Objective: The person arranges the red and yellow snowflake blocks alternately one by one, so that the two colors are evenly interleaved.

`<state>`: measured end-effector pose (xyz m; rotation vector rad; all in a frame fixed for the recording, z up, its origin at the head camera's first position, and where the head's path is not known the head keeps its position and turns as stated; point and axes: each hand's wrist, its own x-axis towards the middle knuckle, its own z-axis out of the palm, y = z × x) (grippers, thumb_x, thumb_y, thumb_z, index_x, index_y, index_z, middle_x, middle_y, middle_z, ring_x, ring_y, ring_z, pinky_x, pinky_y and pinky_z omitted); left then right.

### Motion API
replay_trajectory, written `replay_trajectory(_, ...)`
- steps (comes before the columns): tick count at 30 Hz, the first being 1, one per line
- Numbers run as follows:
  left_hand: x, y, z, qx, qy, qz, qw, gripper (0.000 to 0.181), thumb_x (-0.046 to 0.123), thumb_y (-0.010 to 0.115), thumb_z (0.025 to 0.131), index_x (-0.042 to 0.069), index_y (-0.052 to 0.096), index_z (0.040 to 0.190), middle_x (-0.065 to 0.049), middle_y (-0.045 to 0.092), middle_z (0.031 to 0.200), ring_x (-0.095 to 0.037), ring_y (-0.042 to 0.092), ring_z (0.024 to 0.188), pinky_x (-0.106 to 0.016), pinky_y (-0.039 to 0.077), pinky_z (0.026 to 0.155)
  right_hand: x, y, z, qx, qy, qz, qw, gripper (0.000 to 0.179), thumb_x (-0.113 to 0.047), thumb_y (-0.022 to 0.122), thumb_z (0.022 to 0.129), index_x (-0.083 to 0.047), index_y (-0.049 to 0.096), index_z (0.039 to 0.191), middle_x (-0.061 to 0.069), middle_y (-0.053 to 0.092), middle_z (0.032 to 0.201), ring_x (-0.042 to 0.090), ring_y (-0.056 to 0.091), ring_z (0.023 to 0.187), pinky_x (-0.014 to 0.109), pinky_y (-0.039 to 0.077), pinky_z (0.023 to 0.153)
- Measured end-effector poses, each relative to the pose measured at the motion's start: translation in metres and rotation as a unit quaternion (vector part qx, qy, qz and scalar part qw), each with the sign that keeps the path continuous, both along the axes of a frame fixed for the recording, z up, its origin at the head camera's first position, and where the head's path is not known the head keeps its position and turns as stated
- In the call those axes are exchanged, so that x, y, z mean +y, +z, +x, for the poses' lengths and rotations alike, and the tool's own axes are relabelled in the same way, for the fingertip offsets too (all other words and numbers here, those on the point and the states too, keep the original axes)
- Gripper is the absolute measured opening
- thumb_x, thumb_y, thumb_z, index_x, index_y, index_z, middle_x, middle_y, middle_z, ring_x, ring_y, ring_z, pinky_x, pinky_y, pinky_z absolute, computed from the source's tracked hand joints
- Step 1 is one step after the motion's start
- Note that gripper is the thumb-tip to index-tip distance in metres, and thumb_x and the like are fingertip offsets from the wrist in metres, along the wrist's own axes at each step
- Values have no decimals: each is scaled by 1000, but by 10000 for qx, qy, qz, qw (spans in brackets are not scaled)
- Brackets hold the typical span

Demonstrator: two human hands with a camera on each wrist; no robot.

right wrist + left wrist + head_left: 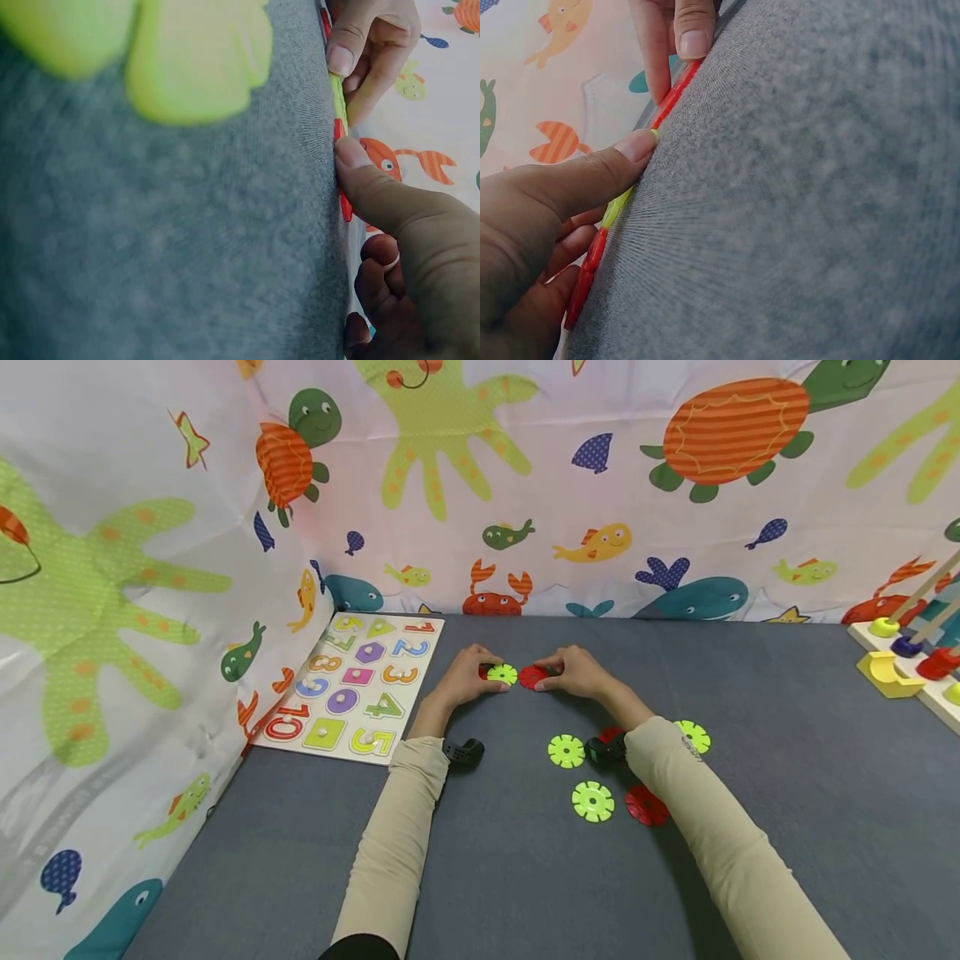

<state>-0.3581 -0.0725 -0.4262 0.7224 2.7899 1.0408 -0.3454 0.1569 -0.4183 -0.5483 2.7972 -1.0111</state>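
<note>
My left hand (467, 678) pinches a lime-green notched disc (504, 674) between thumb and fingers, at the far middle of the table. A red disc (589, 271) joins its left side, mostly hidden behind the left fingers in the head view. Facing it, my right hand (579, 673) grips another red notched disc (531, 677) by its right edge. In the head view a narrow gap separates this red disc from the green one. Both wrist views show the discs edge-on, low over the grey cloth.
Loose green discs (566, 751) and red discs (647, 806) lie around the right forearm, some partly covered. A number puzzle board (348, 685) lies at left. At the right edge stands a wooden peg toy (911, 664). A printed sea-animal curtain (450, 560) borders the table.
</note>
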Motion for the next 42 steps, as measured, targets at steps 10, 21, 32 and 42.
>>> replay_trajectory(10,7,1,1,9,-117,-120,9999,48,26,75,77,7,62,119,-12,52,115,-24,44,108,-38,34,97,7,1,4,-258,-190,-69,9995,50,-27,73,78,-11,60,123,3,36,68,17,29,63,29,25,59)
replay_trajectory(21,9,-2,-2,127,-187,-199,9995,52,27,75,76,6,61,121,-13,53,117,-25,46,109,-38,35,99,21,16,13,-64,-196,-558,9982,48,-28,71,80,-9,61,122,-2,30,53,12,26,49,26,25,49)
replay_trajectory(32,22,0,-1,173,-449,186,9987,57,26,78,73,4,60,122,-12,53,117,-24,47,110,-38,36,99,49,34,79,71,871,19,9962,48,-32,74,76,-9,64,118,4,49,76,17,42,71,29,33,62)
replay_trajectory(42,43,6,0,122,-481,-208,9986,55,27,78,72,4,62,119,-12,52,116,-24,47,110,-37,35,99,37,13,107,1036,1507,1099,9770,57,-46,78,64,-22,67,115,-5,49,77,9,32,66,30,18,64)
